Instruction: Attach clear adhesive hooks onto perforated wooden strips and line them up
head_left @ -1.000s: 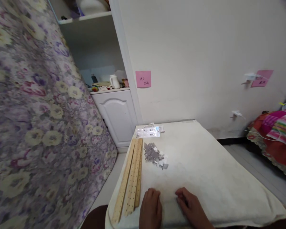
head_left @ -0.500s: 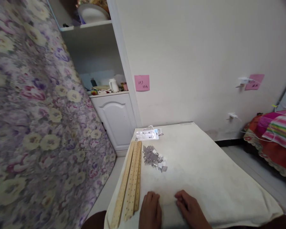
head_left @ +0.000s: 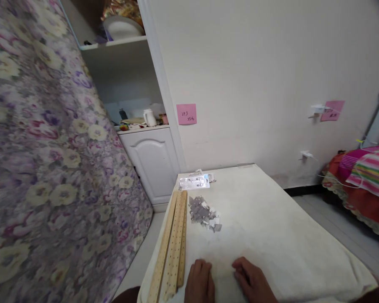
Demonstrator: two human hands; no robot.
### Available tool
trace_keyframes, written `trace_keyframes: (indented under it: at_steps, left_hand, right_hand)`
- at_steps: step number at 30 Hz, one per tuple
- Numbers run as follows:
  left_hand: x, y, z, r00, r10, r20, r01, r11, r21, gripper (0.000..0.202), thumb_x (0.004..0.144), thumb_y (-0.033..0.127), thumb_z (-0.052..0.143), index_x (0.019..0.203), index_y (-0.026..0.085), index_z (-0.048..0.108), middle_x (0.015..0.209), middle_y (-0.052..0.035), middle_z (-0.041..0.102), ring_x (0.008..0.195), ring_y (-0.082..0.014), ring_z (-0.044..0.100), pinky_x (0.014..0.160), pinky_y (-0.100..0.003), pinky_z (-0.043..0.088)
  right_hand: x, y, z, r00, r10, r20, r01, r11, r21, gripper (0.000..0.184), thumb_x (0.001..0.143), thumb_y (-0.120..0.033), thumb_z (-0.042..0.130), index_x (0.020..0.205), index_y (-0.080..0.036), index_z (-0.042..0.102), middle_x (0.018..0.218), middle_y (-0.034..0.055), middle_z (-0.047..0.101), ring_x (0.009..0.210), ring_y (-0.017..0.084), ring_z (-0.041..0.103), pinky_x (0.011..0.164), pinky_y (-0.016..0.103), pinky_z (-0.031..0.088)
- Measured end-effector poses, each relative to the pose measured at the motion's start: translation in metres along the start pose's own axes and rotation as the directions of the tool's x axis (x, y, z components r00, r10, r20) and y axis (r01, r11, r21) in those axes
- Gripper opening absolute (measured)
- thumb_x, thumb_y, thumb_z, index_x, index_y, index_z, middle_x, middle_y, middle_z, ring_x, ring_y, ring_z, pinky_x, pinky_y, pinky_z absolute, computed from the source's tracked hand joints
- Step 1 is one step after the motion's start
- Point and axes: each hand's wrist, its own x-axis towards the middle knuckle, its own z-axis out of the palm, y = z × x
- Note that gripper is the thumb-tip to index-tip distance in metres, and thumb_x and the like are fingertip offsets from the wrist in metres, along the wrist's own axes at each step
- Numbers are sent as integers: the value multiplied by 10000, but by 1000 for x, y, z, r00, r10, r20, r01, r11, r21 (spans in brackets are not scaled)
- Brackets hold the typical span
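My left hand rests on the near edge of the table with its fingers curled and pressed together, and I see nothing in it. To its right lies my right hand, loosely curled, also with nothing visible in it. Long wooden strips with rows of holes lie side by side just left of my left hand, not touched by it. Beyond both hands is a loose heap of small grey and white pieces, some of them shiny; their kind is too small to make out.
Clear plastic packets lie at the table's far left corner. A pale cloth covers the table. A floral curtain hangs at left beside a white cabinet. The wall stands behind; a bed is at right.
The view has tilted slightly upward, so everything sits a little lower in the picture. Both hands stay in place on the table, and the strips and the heap are unchanged.
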Motion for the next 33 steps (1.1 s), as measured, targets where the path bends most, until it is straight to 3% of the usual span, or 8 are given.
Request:
trace_keyframes:
  at_steps: [11, 16, 21, 24, 27, 33]
  left_hand:
    - [1, 6, -4, 998, -62, 14, 63, 992, -113, 204, 835, 150, 436, 931, 216, 604, 889, -58, 593, 844, -189, 573, 755, -319, 494]
    - [0, 23, -11, 994, -100, 39, 107, 959, -264, 161, 860, 242, 451, 857, 211, 610, 818, -51, 606, 807, -189, 578, 732, -314, 493]
    - [19, 52, -49, 976, -192, 99, 216, 891, -400, 276, 884, 398, 432, 793, 214, 617, 788, -46, 624, 796, -194, 574, 746, -314, 471]
    - [45, 66, -85, 950, -298, 89, 301, 810, -503, 395, 911, 459, 334, 867, 206, 633, 836, -49, 639, 834, -198, 575, 771, -318, 455]
    - [73, 75, -115, 937, -341, 75, 317, 742, -591, 512, 924, 495, 238, 889, 196, 652, 727, -22, 610, 753, -182, 571, 730, -302, 439]
    - [112, 77, -144, 920, -374, 116, 359, 688, -631, 743, 890, 600, 79, 784, 173, 678, 609, -22, 574, 634, -174, 534, 644, -285, 423]
  right_hand:
    - [-1, 0, -1, 999, 31, 18, -32, 999, 22, 212, 835, -377, 469, 844, -191, 569, 681, 4, 605, 657, 164, 566, 630, 255, 438]
    - [-3, -12, 0, 990, 93, 104, -113, 971, 209, 233, 819, -428, 500, 821, -198, 532, 610, -36, 532, 534, 118, 484, 503, 222, 391]
    - [7, -54, -17, 985, 98, 141, -149, 897, 416, 314, 833, -502, 490, 830, -190, 529, 652, -35, 540, 454, 78, 441, 424, 198, 346]
    - [22, -87, -41, 992, 84, 95, -118, 886, 448, 370, 850, -534, 465, 814, -176, 553, 660, -14, 589, 438, 75, 461, 433, 201, 347]
    - [39, -116, -63, 991, 66, 114, -114, 864, 490, 526, 869, -618, 328, 778, -165, 580, 572, -5, 592, 409, 86, 469, 413, 201, 339]
    - [66, -147, -86, 979, 111, 174, -179, 874, 452, 785, 836, -715, 71, 580, -162, 567, 381, -1, 529, 285, 68, 365, 351, 193, 251]
